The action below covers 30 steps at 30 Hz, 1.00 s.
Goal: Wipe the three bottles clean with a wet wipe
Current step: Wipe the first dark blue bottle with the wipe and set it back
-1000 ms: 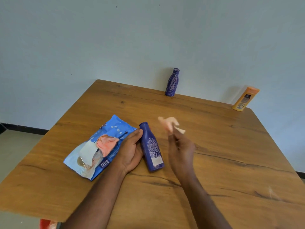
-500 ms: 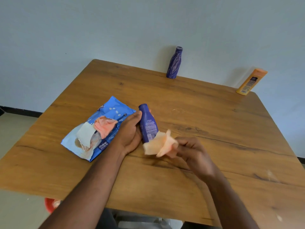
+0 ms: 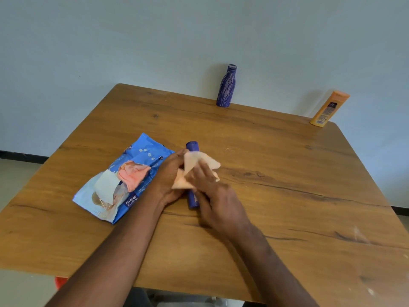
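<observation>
We're on bottle one: left hand (image 3: 168,180) grips the dark blue bottle (image 3: 192,173) lying just right of the wipes pack (image 3: 132,173), right hand (image 3: 212,191) fingers pinch the wet wipe (image 3: 194,165) against it; next, rub along it.

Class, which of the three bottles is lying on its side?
The dark blue bottle between the hands lies flat; the patterned purple bottle and orange bottle stand at the far edge.
</observation>
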Each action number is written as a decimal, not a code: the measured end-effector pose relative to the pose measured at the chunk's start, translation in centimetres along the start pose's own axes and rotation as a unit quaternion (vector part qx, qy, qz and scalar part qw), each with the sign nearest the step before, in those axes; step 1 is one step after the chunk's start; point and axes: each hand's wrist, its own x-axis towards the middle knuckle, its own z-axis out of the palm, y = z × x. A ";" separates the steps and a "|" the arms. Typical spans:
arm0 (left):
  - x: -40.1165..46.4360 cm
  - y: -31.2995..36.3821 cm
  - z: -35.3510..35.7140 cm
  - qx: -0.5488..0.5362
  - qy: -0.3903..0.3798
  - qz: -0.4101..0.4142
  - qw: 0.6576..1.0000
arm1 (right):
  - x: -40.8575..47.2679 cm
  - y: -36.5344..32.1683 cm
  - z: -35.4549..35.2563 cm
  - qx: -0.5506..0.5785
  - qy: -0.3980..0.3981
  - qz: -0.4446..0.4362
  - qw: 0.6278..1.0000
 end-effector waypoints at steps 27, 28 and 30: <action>0.7 -0.8 -0.1 0.037 -0.011 0.093 0.995 | -1.0 -0.2 -2.2 -0.033 0.017 -0.052 0.998; 0.8 -0.8 0.0 0.040 -0.008 0.093 0.995 | -1.8 0.2 -2.7 -0.034 -0.004 -0.064 0.997; 1.0 -0.8 0.0 0.045 -0.003 0.099 0.994 | -3.2 0.9 -3.7 -0.028 -0.028 -0.073 0.997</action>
